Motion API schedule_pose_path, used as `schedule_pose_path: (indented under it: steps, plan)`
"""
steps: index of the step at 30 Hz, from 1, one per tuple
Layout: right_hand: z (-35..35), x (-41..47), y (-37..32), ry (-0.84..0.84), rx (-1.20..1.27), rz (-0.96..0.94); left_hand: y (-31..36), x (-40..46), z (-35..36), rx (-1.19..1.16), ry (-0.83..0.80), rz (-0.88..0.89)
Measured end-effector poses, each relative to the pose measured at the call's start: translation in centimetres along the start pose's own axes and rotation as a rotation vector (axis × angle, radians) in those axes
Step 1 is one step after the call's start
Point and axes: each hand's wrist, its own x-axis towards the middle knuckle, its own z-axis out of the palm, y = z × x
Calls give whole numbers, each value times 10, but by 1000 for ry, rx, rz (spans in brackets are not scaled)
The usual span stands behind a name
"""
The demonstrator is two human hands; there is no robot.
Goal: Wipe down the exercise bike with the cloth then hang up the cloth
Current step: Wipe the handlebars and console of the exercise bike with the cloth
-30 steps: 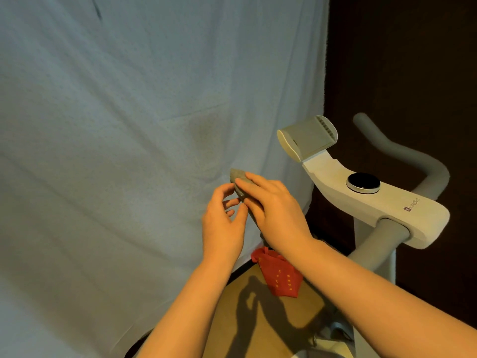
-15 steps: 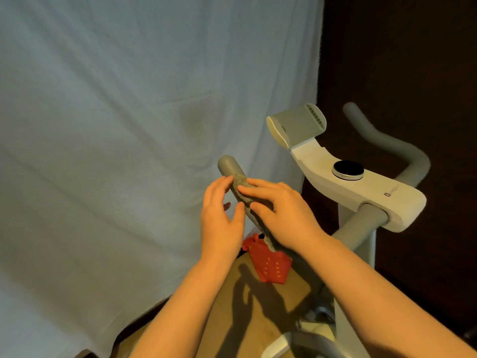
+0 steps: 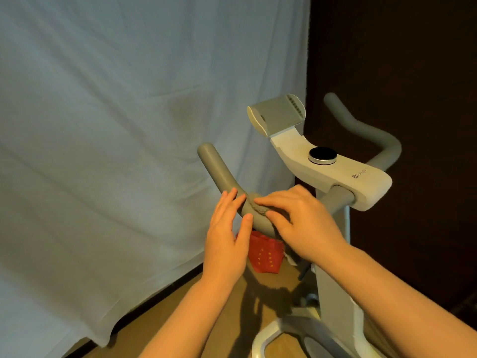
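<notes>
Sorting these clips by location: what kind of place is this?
Likely a home room or makeshift recording corner: a white exercise bike with grey handlebars stands on a wooden floor before a hung pale blue sheet.

My left hand (image 3: pixel 227 244) and right hand (image 3: pixel 302 223) are bare, no rings or watch, and both forearms are uncovered, without sleeves.

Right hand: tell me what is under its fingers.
Under the right hand a small grey cloth lies bunched on the bike's left handlebar, the fingertips pressing it onto the bar. Most of the cloth is covered by the hand. The left hand touches the bar beside it.
</notes>
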Motion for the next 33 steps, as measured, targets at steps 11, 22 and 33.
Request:
schedule_pose_path:
  steps: [11, 22, 33]
  plan:
    - [-11, -12, 53, 369, -18, 345, 14, -17, 30, 118, -52, 174]
    - [23, -7, -8, 1035, 954, 990, 9, -14, 22, 154, -99, 225]
    - [50, -1, -33, 1072, 1064, 1178, -12, 25, -28, 265, -397, 506]
